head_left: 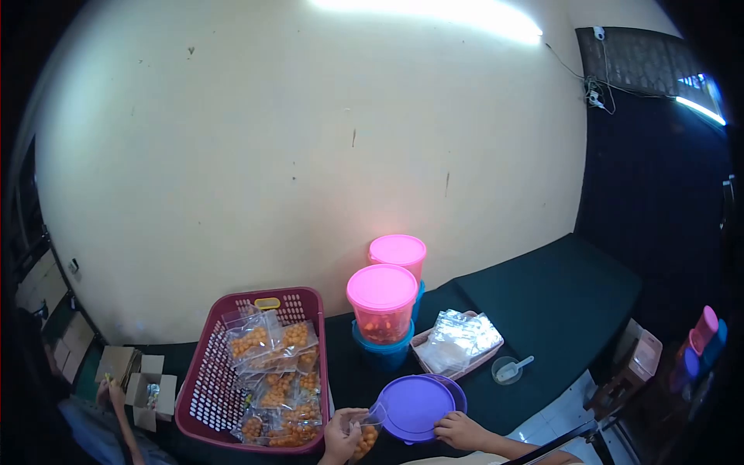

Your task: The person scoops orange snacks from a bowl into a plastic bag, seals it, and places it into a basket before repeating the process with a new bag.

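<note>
My left hand (342,436) is closed round a clear plastic bag of orange balls (366,440) at the bottom centre. Just right of it, a round purple lid (418,408) lies partly over a purple container (459,394). The fingers of my right hand (459,430) rest at the lid's right edge; whether they grip it is hard to tell. Left of my hands stands a maroon basket (322,349) holding several clear bags of orange balls (277,390).
Pink-lidded tubs (382,287) stand stacked near the wall. A tray (422,359) holds plastic bags (457,339); beside it is a bowl with a scoop (508,372). At far left, another person's hands (110,394) are near an open cardboard box (147,419).
</note>
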Demonstrator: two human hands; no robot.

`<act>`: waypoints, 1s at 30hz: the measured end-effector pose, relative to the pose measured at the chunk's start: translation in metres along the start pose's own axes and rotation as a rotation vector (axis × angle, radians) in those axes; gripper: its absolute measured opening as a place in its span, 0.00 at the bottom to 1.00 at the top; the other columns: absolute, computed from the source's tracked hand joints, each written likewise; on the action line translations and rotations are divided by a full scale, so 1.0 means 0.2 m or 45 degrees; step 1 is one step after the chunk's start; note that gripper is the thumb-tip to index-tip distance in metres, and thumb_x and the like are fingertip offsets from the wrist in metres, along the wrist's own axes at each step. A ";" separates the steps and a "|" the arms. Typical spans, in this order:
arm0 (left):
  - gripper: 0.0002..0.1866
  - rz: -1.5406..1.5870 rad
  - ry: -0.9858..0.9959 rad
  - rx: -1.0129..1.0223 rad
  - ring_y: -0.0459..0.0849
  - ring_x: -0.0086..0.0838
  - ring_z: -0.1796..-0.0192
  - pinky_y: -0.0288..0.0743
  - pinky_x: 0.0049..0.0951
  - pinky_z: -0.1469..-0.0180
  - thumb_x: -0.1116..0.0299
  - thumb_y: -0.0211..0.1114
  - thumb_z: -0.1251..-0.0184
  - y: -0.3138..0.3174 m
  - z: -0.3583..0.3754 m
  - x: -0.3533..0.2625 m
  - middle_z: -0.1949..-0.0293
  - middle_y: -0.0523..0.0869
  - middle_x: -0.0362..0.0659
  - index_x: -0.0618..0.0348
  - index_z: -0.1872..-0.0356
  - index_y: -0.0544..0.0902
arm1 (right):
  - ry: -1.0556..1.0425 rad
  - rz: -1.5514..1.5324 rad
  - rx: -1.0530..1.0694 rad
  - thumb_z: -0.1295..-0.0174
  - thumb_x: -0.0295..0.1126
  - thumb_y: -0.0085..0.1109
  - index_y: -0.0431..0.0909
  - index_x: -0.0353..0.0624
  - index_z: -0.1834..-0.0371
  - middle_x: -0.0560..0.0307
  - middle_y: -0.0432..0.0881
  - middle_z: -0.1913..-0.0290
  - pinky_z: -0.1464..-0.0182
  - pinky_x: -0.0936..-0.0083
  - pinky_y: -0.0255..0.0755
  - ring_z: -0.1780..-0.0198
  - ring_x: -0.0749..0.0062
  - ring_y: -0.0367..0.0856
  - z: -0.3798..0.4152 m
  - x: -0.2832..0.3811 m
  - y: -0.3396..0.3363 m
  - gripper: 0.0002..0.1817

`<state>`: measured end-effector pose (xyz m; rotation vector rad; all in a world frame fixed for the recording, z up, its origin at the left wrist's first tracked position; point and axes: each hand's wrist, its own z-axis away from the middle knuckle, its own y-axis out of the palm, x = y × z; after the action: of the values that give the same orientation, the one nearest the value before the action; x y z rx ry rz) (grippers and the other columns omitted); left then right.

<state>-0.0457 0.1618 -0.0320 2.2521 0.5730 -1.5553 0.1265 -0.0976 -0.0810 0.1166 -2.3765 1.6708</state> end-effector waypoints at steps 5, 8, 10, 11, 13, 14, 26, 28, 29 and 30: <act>0.16 0.036 0.051 0.110 0.81 0.38 0.45 0.73 0.39 0.38 0.85 0.51 0.38 -0.03 -0.02 -0.02 0.49 0.80 0.55 0.67 0.48 0.69 | 0.163 0.092 0.026 0.42 0.40 0.61 0.78 0.53 0.59 0.63 0.77 0.58 0.50 0.61 0.64 0.53 0.66 0.74 0.03 0.08 -0.06 0.10; 0.17 0.099 0.115 0.140 0.81 0.39 0.44 0.73 0.40 0.38 0.85 0.52 0.38 -0.02 0.00 -0.03 0.48 0.79 0.55 0.67 0.48 0.68 | 0.252 0.153 0.014 0.40 0.42 0.60 0.79 0.55 0.60 0.62 0.76 0.60 0.51 0.61 0.64 0.54 0.65 0.74 0.04 0.10 -0.07 0.09; 0.17 0.173 0.127 0.146 0.81 0.40 0.44 0.73 0.40 0.38 0.85 0.52 0.38 -0.02 0.00 -0.01 0.48 0.79 0.56 0.67 0.47 0.68 | 0.276 0.167 -0.015 0.39 0.42 0.60 0.79 0.55 0.60 0.62 0.76 0.60 0.51 0.61 0.63 0.54 0.65 0.74 0.02 0.11 -0.05 0.09; 0.17 0.171 0.124 0.150 0.81 0.40 0.44 0.73 0.40 0.38 0.85 0.52 0.38 -0.02 0.00 -0.01 0.48 0.79 0.56 0.67 0.47 0.68 | 0.292 0.173 -0.004 0.39 0.43 0.59 0.78 0.55 0.59 0.62 0.76 0.60 0.50 0.61 0.63 0.54 0.65 0.74 0.00 0.11 -0.03 0.09; 0.17 0.170 0.141 0.114 0.80 0.41 0.43 0.72 0.41 0.37 0.85 0.51 0.38 -0.02 0.00 -0.02 0.48 0.79 0.56 0.67 0.46 0.68 | 0.304 0.177 0.008 0.38 0.43 0.58 0.78 0.55 0.59 0.62 0.76 0.60 0.50 0.60 0.63 0.54 0.64 0.74 -0.02 0.13 -0.01 0.09; 0.17 0.167 0.143 0.112 0.80 0.41 0.43 0.72 0.41 0.37 0.85 0.51 0.38 -0.02 0.00 -0.03 0.48 0.79 0.56 0.67 0.46 0.68 | 0.310 0.188 0.067 0.38 0.43 0.58 0.78 0.55 0.58 0.61 0.76 0.60 0.50 0.58 0.63 0.53 0.64 0.74 -0.03 0.14 -0.01 0.10; 0.17 0.265 0.180 0.120 0.80 0.41 0.43 0.71 0.42 0.36 0.85 0.50 0.38 -0.01 0.03 0.00 0.48 0.79 0.57 0.68 0.47 0.68 | 0.458 0.179 0.288 0.35 0.44 0.54 0.78 0.54 0.55 0.59 0.77 0.60 0.47 0.53 0.60 0.51 0.64 0.74 -0.04 0.18 -0.04 0.11; 0.17 0.243 0.178 0.090 0.80 0.41 0.43 0.71 0.42 0.36 0.85 0.49 0.38 0.00 0.03 0.01 0.48 0.79 0.56 0.68 0.47 0.68 | 0.442 0.175 0.258 0.35 0.43 0.54 0.78 0.54 0.54 0.59 0.76 0.60 0.47 0.52 0.59 0.51 0.63 0.74 -0.06 0.17 -0.03 0.11; 0.17 0.246 0.177 0.088 0.80 0.41 0.43 0.71 0.42 0.36 0.85 0.49 0.38 0.00 0.03 0.02 0.48 0.79 0.56 0.68 0.47 0.68 | 0.440 0.176 0.250 0.35 0.43 0.54 0.78 0.54 0.54 0.59 0.76 0.60 0.47 0.53 0.59 0.50 0.64 0.74 -0.08 0.17 -0.02 0.11; 0.17 0.253 0.175 0.096 0.80 0.41 0.43 0.71 0.42 0.36 0.85 0.49 0.38 -0.01 0.03 0.02 0.48 0.79 0.56 0.68 0.47 0.68 | 0.440 0.174 0.243 0.34 0.42 0.53 0.78 0.54 0.54 0.58 0.76 0.60 0.47 0.53 0.59 0.50 0.64 0.74 -0.09 0.17 -0.02 0.10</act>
<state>-0.0493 0.1612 -0.0376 2.4034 0.3189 -1.3552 0.0964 -0.0792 -0.0641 -0.2863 -2.0090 1.8062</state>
